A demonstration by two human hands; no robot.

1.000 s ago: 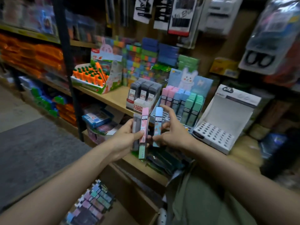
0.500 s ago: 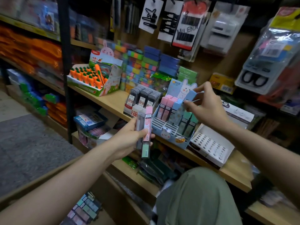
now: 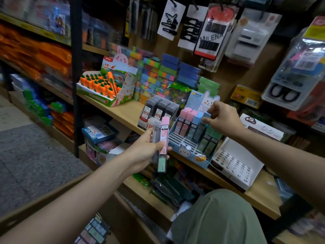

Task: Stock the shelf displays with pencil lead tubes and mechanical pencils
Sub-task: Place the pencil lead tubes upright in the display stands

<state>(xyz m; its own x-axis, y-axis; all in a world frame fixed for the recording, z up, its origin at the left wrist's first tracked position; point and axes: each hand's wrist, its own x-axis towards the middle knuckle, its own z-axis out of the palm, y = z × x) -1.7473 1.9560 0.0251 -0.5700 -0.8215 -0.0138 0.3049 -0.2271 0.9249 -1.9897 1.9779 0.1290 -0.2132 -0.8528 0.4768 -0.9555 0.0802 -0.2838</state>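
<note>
Fingers (image 3: 213,107) of our right hand (image 3: 223,118) pinch a blue plastic lead tube (image 3: 205,117) over the bunny display box (image 3: 190,152); we should seat it upright while our left hand (image 3: 146,152) grips spares (image 3: 162,138).

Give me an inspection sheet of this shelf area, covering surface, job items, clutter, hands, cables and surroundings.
Surface: wooden shelf, holding display boxes side by side.
Job's things: bunny display box with pink, blue and green lead tubes standing in its back rows, front slots bare; blue tube at the blue row; pink tube and green tube in hand.
Clutter: carrot box, grey lead packs, white holed tray with no pencils in it.
Hands: left hand grips several tubes; right hand pinches the blue tube.
Cables: nothing seen.
Surroundings: hanging hair-clip cards, scissors pack, grey floor mat.
</note>
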